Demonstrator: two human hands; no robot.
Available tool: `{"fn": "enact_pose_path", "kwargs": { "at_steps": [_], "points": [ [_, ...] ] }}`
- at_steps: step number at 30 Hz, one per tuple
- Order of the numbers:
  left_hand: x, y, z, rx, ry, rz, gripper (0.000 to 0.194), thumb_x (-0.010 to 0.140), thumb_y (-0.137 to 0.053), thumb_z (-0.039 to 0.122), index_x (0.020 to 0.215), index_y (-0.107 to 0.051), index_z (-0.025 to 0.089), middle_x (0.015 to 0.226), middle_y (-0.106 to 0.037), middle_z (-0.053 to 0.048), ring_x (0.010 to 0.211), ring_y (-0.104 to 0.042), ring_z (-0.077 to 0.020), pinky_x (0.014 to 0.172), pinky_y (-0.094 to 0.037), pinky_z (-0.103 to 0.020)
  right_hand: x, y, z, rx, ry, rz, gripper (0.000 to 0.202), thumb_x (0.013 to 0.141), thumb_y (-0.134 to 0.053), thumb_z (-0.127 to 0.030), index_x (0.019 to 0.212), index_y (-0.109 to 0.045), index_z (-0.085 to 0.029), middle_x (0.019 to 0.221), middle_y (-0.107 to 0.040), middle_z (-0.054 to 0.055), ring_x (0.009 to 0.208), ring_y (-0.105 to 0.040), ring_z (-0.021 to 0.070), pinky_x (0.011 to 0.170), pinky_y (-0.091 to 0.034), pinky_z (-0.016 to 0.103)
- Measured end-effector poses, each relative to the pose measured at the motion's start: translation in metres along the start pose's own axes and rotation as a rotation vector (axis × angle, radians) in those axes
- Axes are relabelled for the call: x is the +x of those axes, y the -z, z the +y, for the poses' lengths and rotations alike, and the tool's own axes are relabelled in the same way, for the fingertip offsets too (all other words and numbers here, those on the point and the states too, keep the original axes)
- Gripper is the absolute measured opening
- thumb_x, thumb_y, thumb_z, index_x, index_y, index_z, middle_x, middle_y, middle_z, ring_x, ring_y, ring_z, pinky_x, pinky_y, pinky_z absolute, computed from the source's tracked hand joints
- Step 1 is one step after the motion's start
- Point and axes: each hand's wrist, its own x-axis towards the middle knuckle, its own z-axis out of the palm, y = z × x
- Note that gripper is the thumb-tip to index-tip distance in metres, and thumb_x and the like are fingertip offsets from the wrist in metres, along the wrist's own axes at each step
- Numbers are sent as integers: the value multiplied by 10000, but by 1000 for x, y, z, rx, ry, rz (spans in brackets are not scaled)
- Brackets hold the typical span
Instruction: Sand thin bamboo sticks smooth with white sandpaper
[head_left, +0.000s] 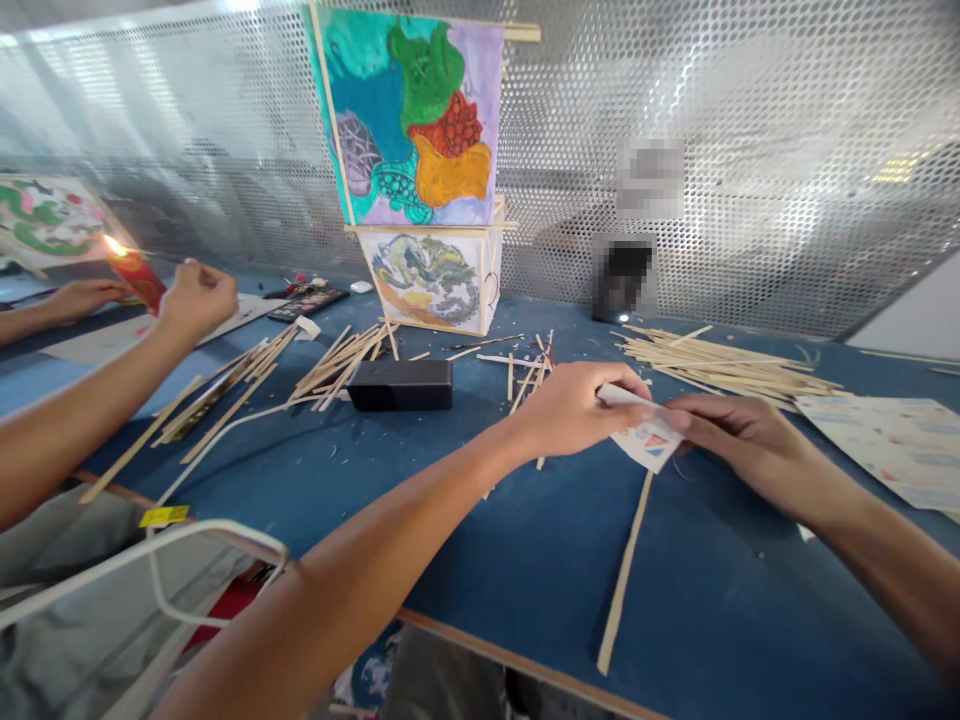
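Observation:
Above the blue table, my left hand (581,400) is closed on the left side of a small white piece of printed paper (646,440). My right hand (739,440) pinches the right edge of the same paper. A thin wooden stick (624,580) runs down from below the paper toward the table's front edge. Whether its upper end touches the paper or either hand cannot be made out. Several short sticks (517,375) lie near my left wrist.
A loose stick pile (720,360) and a printed sheet (892,450) lie right. A painted box frame (427,280) stands behind a black block (401,385) with a white cable. At left, a co-worker's hand (199,300) is near a lit red candle (139,280).

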Motion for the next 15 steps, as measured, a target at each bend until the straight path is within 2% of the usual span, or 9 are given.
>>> {"fn": "enact_pose_path", "kwargs": {
  "at_steps": [2, 3, 4, 7, 10, 13, 15],
  "points": [
    [2, 2, -1, -42, 46, 72, 181, 889, -735, 374, 979, -717, 218, 862, -698, -6, 733, -592, -135, 661, -405, -258, 2, 13, 11, -59, -20, -29, 549, 1023, -397, -688, 1206, -715, -280, 903, -730, 48, 787, -649, 220, 715, -508, 324],
    [3, 5, -3, -71, 74, 116, 180, 871, -749, 359, 976, -714, 217, 847, -691, -7, 718, -588, -133, 653, -408, -258, 3, 21, 18, -111, -38, -35, 538, 1017, -402, -690, 1176, -709, -278, 871, -723, 47, 743, -642, 218, 678, -501, 327],
    [5, 7, -4, -108, 105, 163, 190, 857, -760, 349, 979, -705, 215, 850, -692, -12, 714, -591, -133, 649, -417, -259, 4, 29, 26, -174, -61, -43, 493, 983, -480, -697, 1076, -718, -274, 801, -704, 37, 673, -620, 213, 619, -477, 325],
    [10, 12, -10, -270, 209, 297, 252, 835, -779, 377, 945, -632, 204, 869, -705, -45, 732, -631, -150, 640, -480, -272, 6, 47, 47, -359, -130, -105, 400, 756, -801, -644, 745, -661, -270, 602, -617, -1, 531, -571, 205, 510, -398, 316],
    [14, 14, -17, -442, 298, 365, 357, 795, -822, 457, 910, -598, 204, 890, -724, -84, 749, -657, -170, 620, -517, -287, 9, 51, 58, -477, -158, -127, 413, 686, -820, -650, 666, -646, -276, 573, -630, 7, 509, -596, 236, 506, -379, 328],
    [16, 15, -20, -572, 355, 372, 429, 729, -880, 512, 916, -656, 198, 927, -746, -106, 777, -681, -187, 596, -511, -282, 11, 47, 58, -542, -159, -108, 423, 707, -799, -621, 577, -608, -267, 499, -586, 7, 452, -542, 226, 493, -291, 323],
    [16, 16, -21, -633, 379, 374, 461, 688, -912, 532, 911, -687, 197, 943, -754, -106, 801, -698, -197, 593, -506, -277, 12, 45, 52, -537, -144, -68, 423, 736, -785, -619, 586, -619, -260, 510, -587, 8, 466, -533, 217, 505, -281, 323]
  ]
}}
